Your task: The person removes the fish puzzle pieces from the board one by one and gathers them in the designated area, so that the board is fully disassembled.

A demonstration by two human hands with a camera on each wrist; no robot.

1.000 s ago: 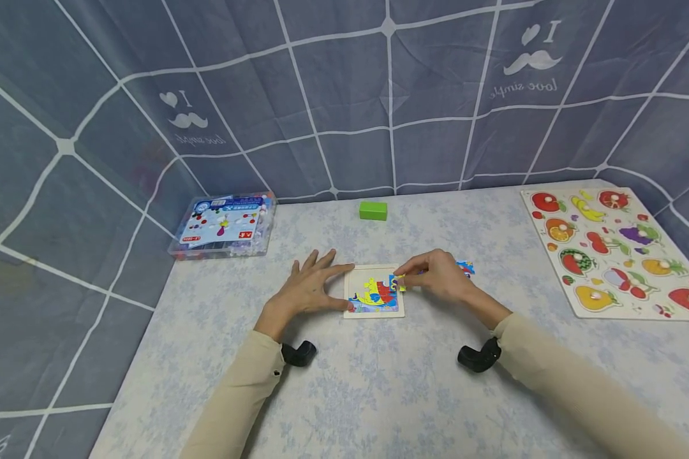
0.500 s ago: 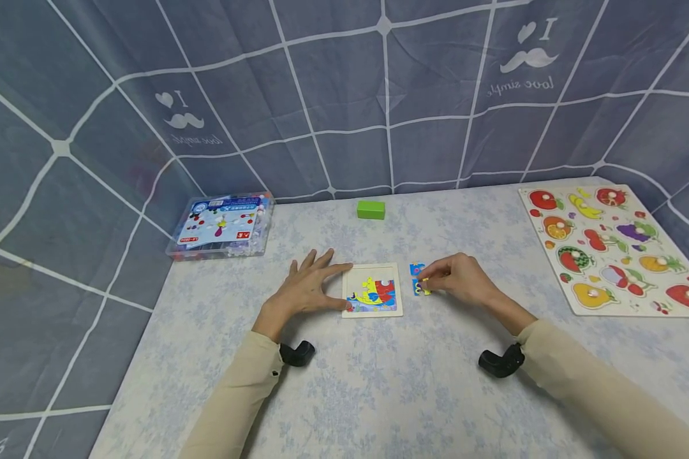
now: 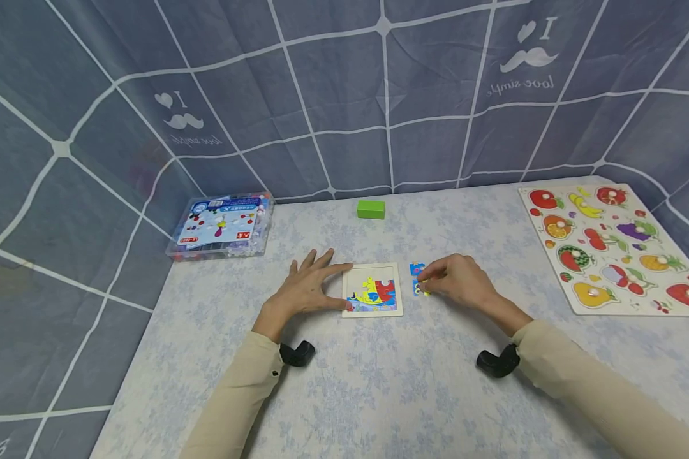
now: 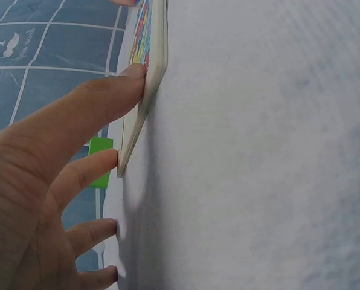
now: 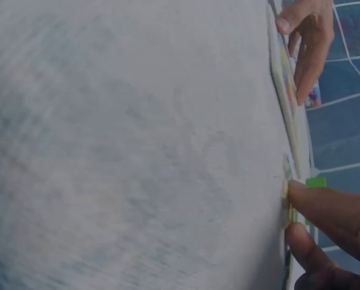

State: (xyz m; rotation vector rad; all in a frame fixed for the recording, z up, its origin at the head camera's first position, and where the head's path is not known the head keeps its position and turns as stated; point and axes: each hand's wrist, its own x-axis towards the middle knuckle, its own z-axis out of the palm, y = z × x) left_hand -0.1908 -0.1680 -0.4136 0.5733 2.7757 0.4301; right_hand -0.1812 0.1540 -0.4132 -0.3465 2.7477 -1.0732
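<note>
A square wooden puzzle tray [image 3: 373,272] lies flat in the head view, its lower part filled with yellow, red and blue jigsaw pieces. My left hand [image 3: 304,290] has its fingers spread at the tray's left side. In the left wrist view, the thumb [image 4: 110,96] presses on the tray's face and a finger touches its edge. Right of the tray, my right hand [image 3: 462,279] pinches a blue-and-yellow puzzle piece [image 3: 417,289] low at the tabletop, partly covered by the fingertips. Just beyond it lies a blue puzzle piece [image 3: 416,269], also partly hidden.
A green block [image 3: 370,210] stands behind the tray. At the back left is a clear plastic box [image 3: 221,226] with a printed sheet. A fruit puzzle board [image 3: 626,307] lies on the right. A checked curtain [image 3: 344,95] hangs behind the table.
My right hand has drawn back rightward from the tray's right edge, bringing the blue-and-yellow piece down beside the blue one. It barely moved in the last half second. The left hand stayed put.
</note>
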